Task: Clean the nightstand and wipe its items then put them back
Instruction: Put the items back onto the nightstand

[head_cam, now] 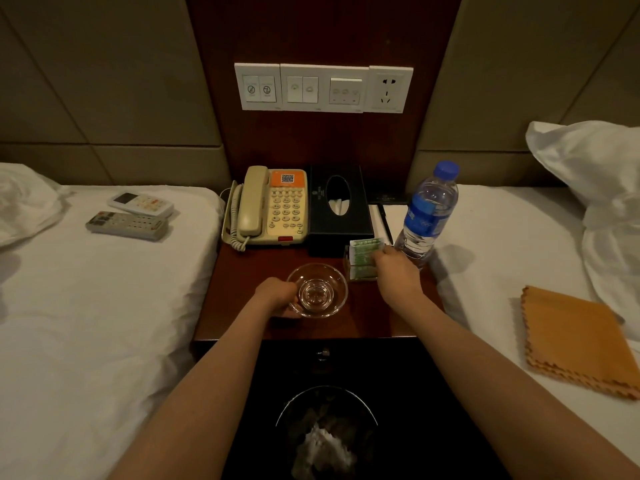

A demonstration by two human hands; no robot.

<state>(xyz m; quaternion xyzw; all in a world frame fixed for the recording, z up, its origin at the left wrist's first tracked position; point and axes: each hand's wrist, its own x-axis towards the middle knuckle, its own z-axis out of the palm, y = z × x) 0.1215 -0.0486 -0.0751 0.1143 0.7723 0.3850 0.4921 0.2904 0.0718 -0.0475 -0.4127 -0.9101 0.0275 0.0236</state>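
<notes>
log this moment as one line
left hand: grips glass dish at nightstand front | right hand: pinches green packet beside water bottle | orange cloth: folded on right bed | remotes: on left bed

Clear glass dish [318,291] upright at nightstand [242,271] front, my left hand [277,296] gripping rim; green packet [365,251] (print unreadable) pinched in my right hand [394,271].

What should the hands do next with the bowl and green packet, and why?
Probably lift both onto the left bed, beside the remotes: the left hand grips the glass bowl, and the right hand pinches the green packet.
</notes>
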